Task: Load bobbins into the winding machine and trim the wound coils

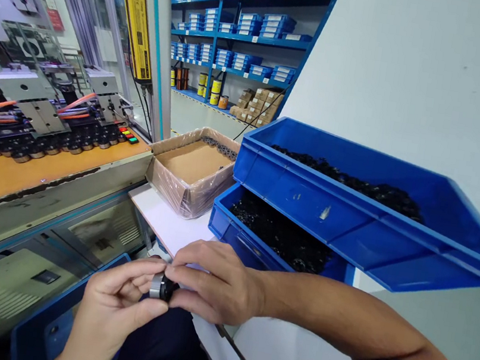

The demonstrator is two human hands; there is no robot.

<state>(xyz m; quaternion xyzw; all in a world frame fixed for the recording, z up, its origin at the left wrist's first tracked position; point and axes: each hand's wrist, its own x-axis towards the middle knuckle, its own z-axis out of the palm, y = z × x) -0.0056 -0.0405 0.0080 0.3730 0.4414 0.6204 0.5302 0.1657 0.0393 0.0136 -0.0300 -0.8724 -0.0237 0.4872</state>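
Observation:
Low in the middle of the head view, my two hands meet around a small round part. My left hand [116, 303] is closed, its thumb and fingers pinching a silver metal ring [156, 286] from the near side. A black plastic piece [168, 289] sits against that ring, and my right hand [217, 285] grips it with bent fingertips. Ring and black piece touch, but how far one is inside the other is hidden. Behind my right wrist, a lower blue bin [239, 246] holds many small black parts.
An upper blue bin [294, 182] with black parts overlaps the lower one. A plastic-wrapped cardboard box [190, 193] with grey metal parts stands behind. At left is a machine with an orange work surface [55, 176] and a row of round parts. Another blue bin [35, 324] lies below.

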